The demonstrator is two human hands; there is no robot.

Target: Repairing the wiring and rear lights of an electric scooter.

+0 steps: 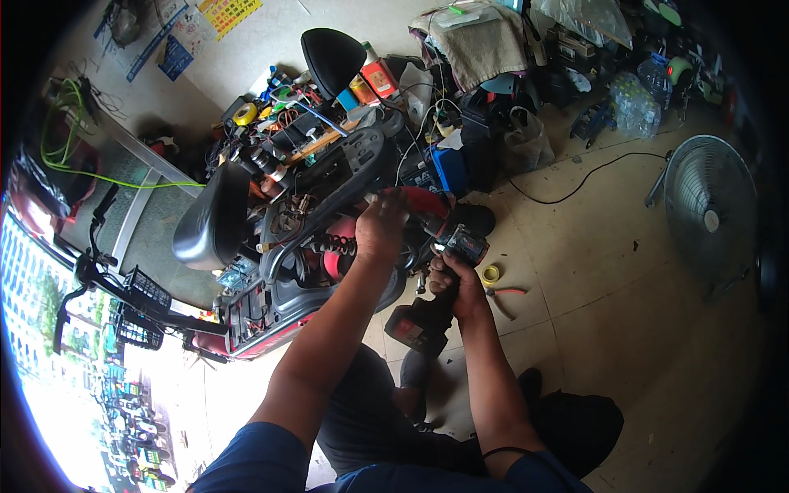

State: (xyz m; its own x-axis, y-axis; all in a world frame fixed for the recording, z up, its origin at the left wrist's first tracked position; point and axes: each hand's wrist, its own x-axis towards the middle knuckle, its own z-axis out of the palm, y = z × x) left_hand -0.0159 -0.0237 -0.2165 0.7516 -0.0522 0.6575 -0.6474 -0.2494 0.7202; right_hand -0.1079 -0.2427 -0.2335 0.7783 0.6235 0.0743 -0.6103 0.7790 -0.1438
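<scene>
My right hand (pixel 457 285) is wrapped round the handle of a black cordless power tool (pixel 462 241), whose battery block hangs down at its lower left. The tool's front end points left toward the rear of an electric scooter (pixel 306 316). My left hand (pixel 382 226) is at the scooter's rear, beside a red curved part (pixel 423 201); its fingers are blurred and partly hidden, so their grip does not show. A black coil spring (pixel 335 243) lies just left of that hand. The scooter's black seat (pixel 215 220) stands raised to the left.
A yellow tape roll (pixel 491 274) and red-handled pliers (pixel 505 297) lie on the tiled floor right of the tool. A standing fan (pixel 708 209) is at the right, its cable crossing the floor. Behind the scooter, a cluttered bench (pixel 316 140) holds tools and bottles.
</scene>
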